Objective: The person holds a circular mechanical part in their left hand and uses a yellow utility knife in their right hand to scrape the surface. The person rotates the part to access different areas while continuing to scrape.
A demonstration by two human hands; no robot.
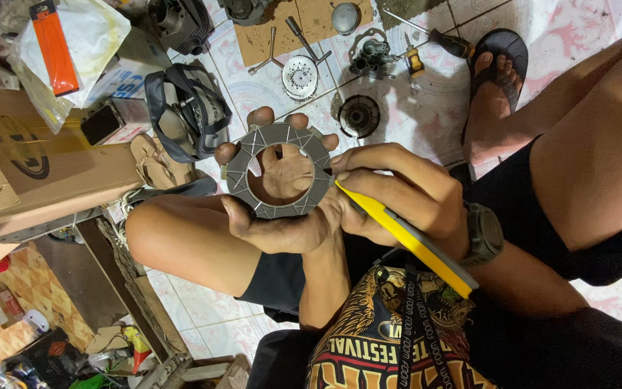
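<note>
My left hand (pixel 282 216) lies palm up and holds a grey ring-shaped friction plate (pixel 279 171) with notched tabs round its rim and ridged segments. Its fingertips curl over the ring's far edge. My right hand (pixel 397 191) grips a yellow utility knife (pixel 404 239) like a pen. The knife's tip rests at the ring's right edge, and its dark back end points toward my lap. A dark watch (pixel 485 234) sits on my right wrist.
Engine parts lie on the tiled floor ahead: a round toothed part (pixel 358 115), a white disc (pixel 300 75), a screwdriver (pixel 433 34), a T-wrench (pixel 269 54). Cardboard boxes (pixel 30 158) and a dark bag (pixel 188 108) stand left. My sandalled foot (pixel 494 86) rests at right.
</note>
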